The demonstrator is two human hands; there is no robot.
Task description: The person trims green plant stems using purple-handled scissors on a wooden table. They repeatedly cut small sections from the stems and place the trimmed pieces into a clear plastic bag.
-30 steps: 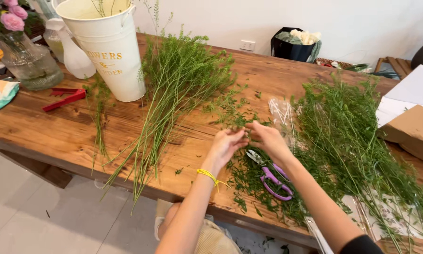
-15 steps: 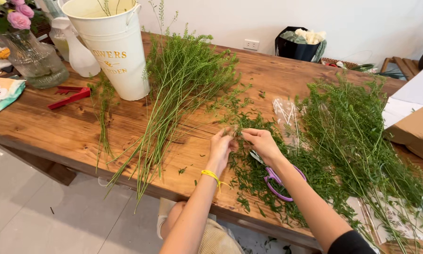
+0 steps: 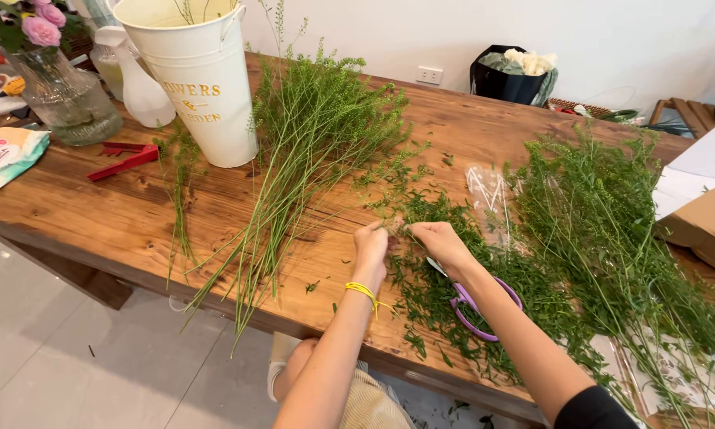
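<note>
Your left hand [image 3: 371, 248] and right hand [image 3: 443, 242] pinch one green sprig [image 3: 397, 226] between their fingertips, over the wooden table [image 3: 135, 214]. Trimmed stems [image 3: 294, 167] lie left of it; purple-handled scissors [image 3: 476, 306] lie under your right forearm among loose cuttings [image 3: 429, 294].

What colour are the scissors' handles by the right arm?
Purple, seen best in the head view: scissors lie among the green trimmings.

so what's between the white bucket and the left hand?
Head view: a fanned bundle of long green stems lies on the wooden table between the white bucket and the left hand.
</note>
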